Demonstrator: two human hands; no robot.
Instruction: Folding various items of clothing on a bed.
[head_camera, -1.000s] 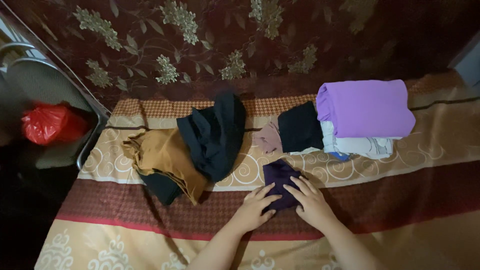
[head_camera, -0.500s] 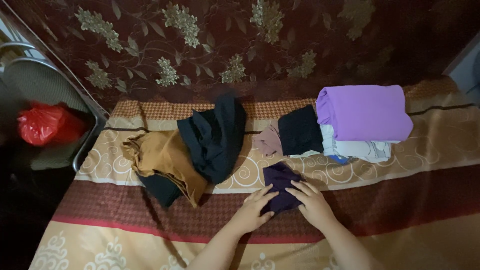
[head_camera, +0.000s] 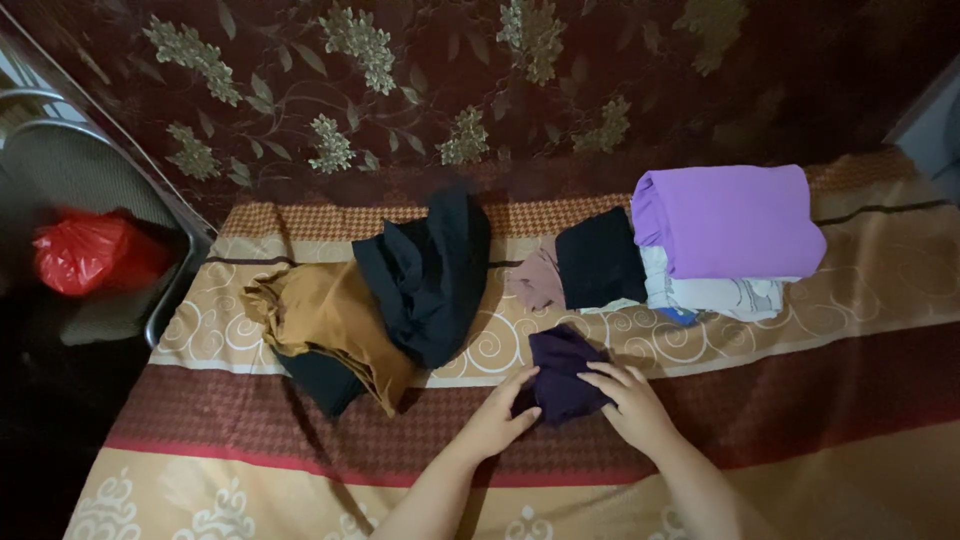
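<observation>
Head view: two hands pressing a small dark purple garment on a patterned bed.

The bed (head_camera: 820, 400), covered in a tan and maroon scroll-patterned spread, fills the lower half, with a dark red floral curtain (head_camera: 420, 110) behind it. At right a folded purple cloth (head_camera: 730, 220) tops a stack of folded pale clothes (head_camera: 715, 295), and a folded black garment (head_camera: 598, 262) lies just beside the stack, touching a small mauve piece (head_camera: 537, 280). At left a loose black garment (head_camera: 430, 275) overlaps a crumpled brown garment (head_camera: 335, 320). A red plastic bag (head_camera: 85, 250) sits off the bed at far left. Near the front edge lies the dark purple garment (head_camera: 560, 372): the left hand (head_camera: 497, 420) rests fingers spread on its left edge, the right hand (head_camera: 632, 405) lies flat, fingers spread, on its right side.
</observation>
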